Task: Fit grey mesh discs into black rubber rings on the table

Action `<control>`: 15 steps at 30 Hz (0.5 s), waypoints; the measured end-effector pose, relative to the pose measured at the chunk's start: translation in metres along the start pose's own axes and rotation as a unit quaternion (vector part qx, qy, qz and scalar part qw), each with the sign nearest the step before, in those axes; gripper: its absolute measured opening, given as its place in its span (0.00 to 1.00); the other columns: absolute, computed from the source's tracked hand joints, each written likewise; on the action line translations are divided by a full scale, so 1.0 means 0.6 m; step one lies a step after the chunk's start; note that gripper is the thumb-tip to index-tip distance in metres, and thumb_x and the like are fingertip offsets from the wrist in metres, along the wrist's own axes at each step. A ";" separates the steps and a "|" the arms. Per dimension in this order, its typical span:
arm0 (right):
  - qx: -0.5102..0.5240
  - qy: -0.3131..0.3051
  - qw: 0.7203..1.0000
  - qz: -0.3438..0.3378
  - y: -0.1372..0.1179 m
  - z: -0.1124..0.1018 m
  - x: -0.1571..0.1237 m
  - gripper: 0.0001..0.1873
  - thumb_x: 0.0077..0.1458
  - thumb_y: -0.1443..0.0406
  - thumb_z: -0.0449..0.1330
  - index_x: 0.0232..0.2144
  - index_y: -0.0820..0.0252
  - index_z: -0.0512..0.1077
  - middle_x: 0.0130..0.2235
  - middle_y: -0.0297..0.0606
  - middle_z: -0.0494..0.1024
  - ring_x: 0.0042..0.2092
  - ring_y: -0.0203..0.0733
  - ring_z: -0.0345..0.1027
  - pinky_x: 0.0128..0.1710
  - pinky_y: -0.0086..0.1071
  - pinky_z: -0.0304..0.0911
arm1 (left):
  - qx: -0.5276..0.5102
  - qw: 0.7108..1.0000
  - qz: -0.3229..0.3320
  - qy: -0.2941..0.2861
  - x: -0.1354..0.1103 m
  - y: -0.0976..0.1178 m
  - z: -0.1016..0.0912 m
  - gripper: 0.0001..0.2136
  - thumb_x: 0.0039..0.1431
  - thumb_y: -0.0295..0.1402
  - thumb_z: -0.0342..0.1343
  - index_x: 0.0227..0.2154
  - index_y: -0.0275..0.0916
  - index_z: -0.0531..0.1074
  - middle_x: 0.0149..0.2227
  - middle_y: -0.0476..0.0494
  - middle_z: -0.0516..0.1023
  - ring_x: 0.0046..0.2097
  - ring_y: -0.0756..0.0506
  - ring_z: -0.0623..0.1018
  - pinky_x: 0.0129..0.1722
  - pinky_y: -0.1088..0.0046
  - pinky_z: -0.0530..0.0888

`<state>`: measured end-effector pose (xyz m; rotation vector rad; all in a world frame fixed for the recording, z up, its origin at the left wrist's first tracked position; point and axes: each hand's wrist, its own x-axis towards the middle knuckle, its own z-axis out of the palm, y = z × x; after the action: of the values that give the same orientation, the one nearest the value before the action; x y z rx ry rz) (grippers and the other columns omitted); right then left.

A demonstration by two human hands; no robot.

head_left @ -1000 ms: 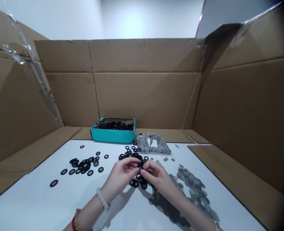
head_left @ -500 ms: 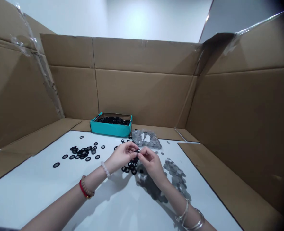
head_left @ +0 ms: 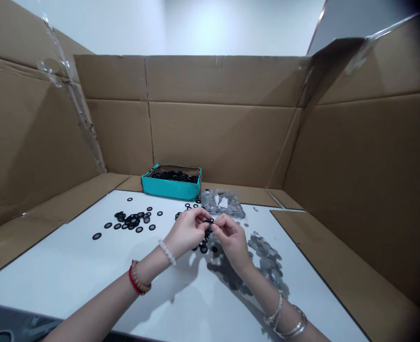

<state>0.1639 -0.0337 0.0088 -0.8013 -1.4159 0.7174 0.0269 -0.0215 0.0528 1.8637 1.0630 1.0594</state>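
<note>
Between the fingertips of both hands is a small black ring, partly covered by the fingers. My left hand is closed in a pinch on its left side. My right hand pinches at its right side; whether it also holds a thin disc there is too small to tell. Loose black rings lie on the table just below and behind the hands, partly hidden by them. Under and beside my right hand spread many thin grey translucent discs, some in its shadow.
Black rings with grey centres lie scattered on the white table to the left. A turquoise box full of black rings stands at the back, beside a clear bag of grey discs. Cardboard walls enclose three sides.
The view has shifted slightly, so the scene sits a little to the right and the table's front edge shows at lower left. Both hands stay together at the ring.
</note>
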 end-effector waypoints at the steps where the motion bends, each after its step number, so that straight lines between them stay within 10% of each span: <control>1: -0.003 -0.012 1.000 0.007 0.002 -0.001 0.001 0.11 0.51 0.66 0.56 0.20 0.59 0.60 0.24 0.30 0.61 0.29 0.35 0.56 0.30 0.29 0.54 | -0.028 1.000 -0.011 0.006 0.000 -0.004 0.000 0.07 0.45 0.25 0.51 0.29 0.36 0.70 0.27 0.45 0.73 0.31 0.48 0.72 0.31 0.73 0.69; 9: -0.140 -0.181 0.973 0.037 0.014 0.001 0.005 0.09 0.53 0.61 0.55 0.28 0.61 0.69 0.28 0.35 0.68 0.31 0.37 0.61 0.31 0.30 0.57 | -0.239 0.960 -0.142 0.044 -0.044 -0.038 -0.029 0.10 0.42 0.29 0.59 0.30 0.33 0.70 0.24 0.48 0.71 0.28 0.50 0.72 0.32 0.73 0.69; 13: -0.188 -0.168 0.966 -0.050 -0.053 0.038 -0.023 0.08 0.53 0.65 0.55 0.37 0.60 0.67 0.37 0.40 0.68 0.38 0.42 0.63 0.38 0.34 0.60 | -0.215 0.963 -0.152 0.065 -0.092 -0.062 -0.050 0.08 0.41 0.29 0.59 0.27 0.34 0.70 0.23 0.49 0.70 0.27 0.50 0.71 0.31 0.74 0.68; 15: -0.179 -0.286 0.938 -0.077 -0.101 0.082 -0.050 0.09 0.54 0.68 0.53 0.39 0.60 0.66 0.38 0.42 0.70 0.38 0.43 0.64 0.38 0.35 0.61 | -0.212 0.965 -0.151 0.032 -0.110 -0.075 -0.051 0.08 0.40 0.28 0.59 0.26 0.34 0.70 0.23 0.49 0.70 0.28 0.50 0.71 0.29 0.74 0.67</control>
<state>0.1112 -0.0901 0.0418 -0.7783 -2.1572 0.6001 -0.0350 -0.0573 0.0060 1.2897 1.0219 1.0696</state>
